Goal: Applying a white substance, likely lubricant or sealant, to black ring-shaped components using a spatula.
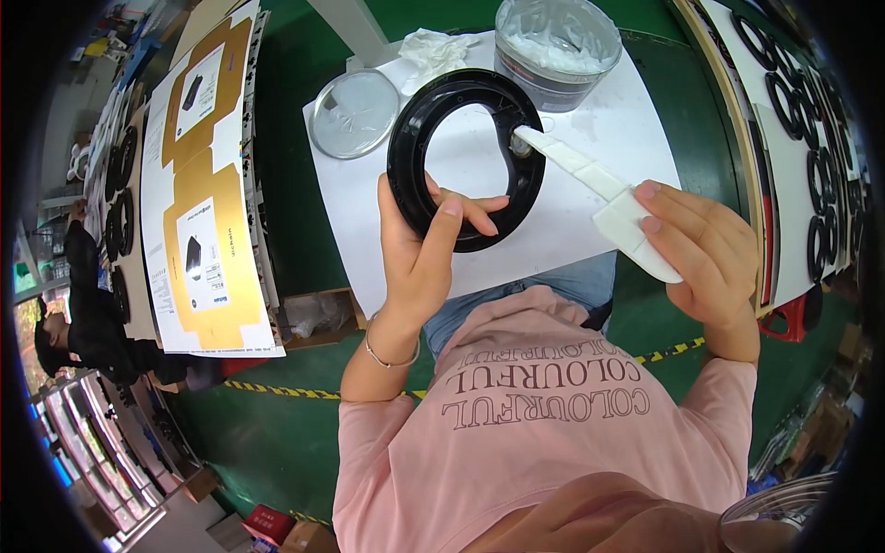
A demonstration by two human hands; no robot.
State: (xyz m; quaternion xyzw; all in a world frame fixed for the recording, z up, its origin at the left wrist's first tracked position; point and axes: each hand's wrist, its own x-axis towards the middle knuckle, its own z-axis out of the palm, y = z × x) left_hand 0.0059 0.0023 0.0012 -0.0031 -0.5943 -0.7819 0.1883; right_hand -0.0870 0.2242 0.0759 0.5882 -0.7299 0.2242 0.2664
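Observation:
A glossy black ring (406,184) is gripped at its lower left by my left hand (429,226), fingers through the opening and thumb in front. My right hand (705,249) pinches a flat white spatula (590,189), seemingly wrapped in strips. The spatula's narrow tip touches a small round recess (522,143) on the ring's right side, where some greyish paste shows. Behind the ring stands a tub (553,88) of whitish grease, its inner wall smeared. Left of the ring lies a round clear lid (355,112), with a crumpled white tissue (433,53) beside it.
White sheeting (369,249) covers the work surface over a green table (659,69). On the left is a stack of gold-and-white printed card sheets (230,111). Several black rings (785,106) lie on a board at right. A grey post (355,28) rises at the back. A person in black (83,304) is at far left.

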